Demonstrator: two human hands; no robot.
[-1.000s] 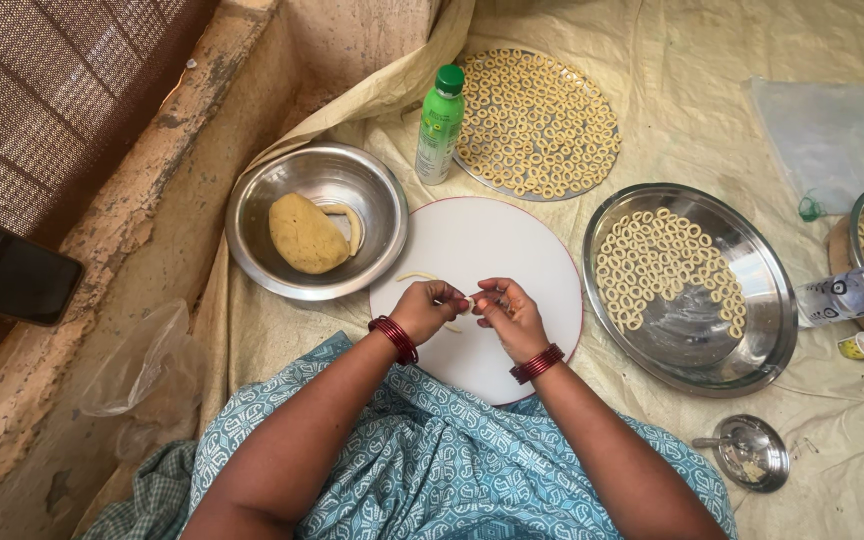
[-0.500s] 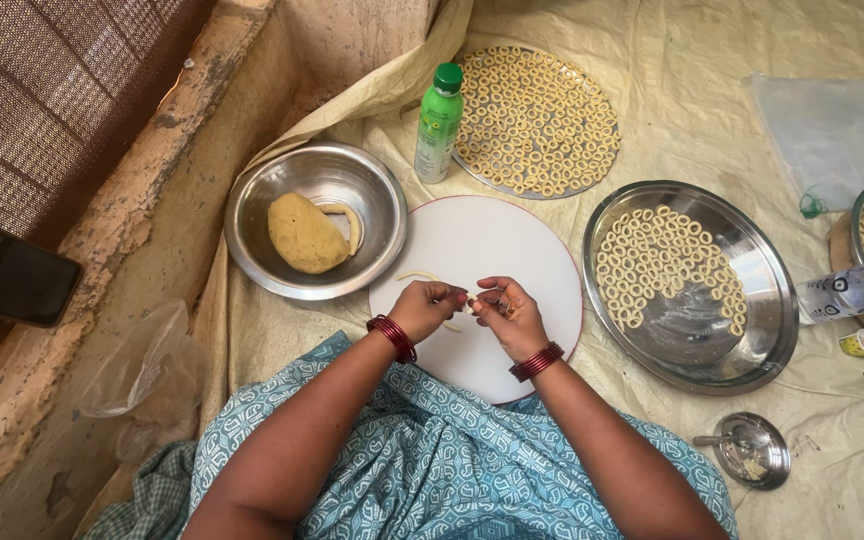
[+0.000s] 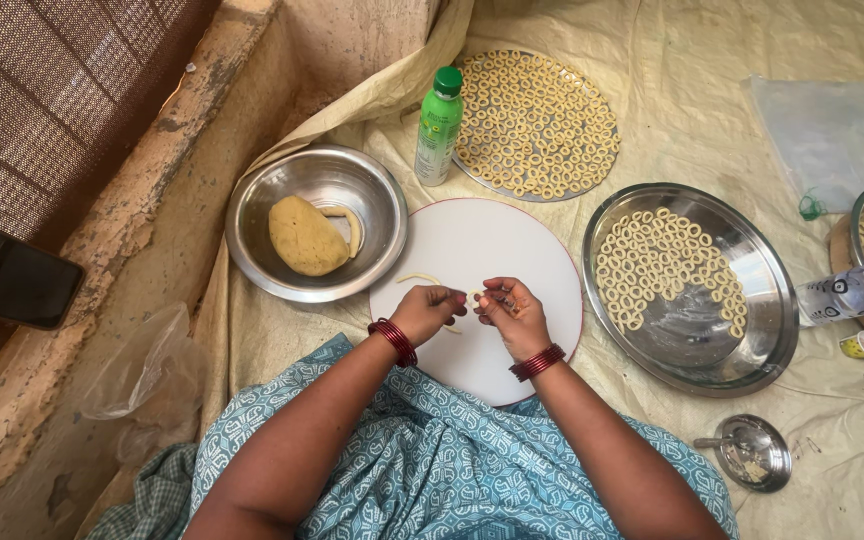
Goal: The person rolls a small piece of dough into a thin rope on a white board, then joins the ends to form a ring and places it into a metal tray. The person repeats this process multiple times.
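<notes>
My left hand (image 3: 425, 311) and my right hand (image 3: 512, 312) meet over the round white board (image 3: 492, 250), fingertips pinching a thin strip of pale dough (image 3: 472, 296) between them. Both wrists wear red bangles. A loose curl of dough strip (image 3: 418, 279) lies on the board just left of my left hand. To the left stands a steel bowl (image 3: 252, 215) with a yellow lump of dough (image 3: 306, 237) and a short rolled piece inside it.
A wide steel plate (image 3: 752, 340) at right holds several dough rings. A flat round tray (image 3: 535, 122) behind is full of rings. A green bottle (image 3: 438, 126) stands by the board. A small steel dish (image 3: 752, 452), a clear bottle (image 3: 852, 292) and a phone (image 3: 7, 283) lie around.
My hands have stayed over the board; the fingers have shifted slightly on the dough strip.
</notes>
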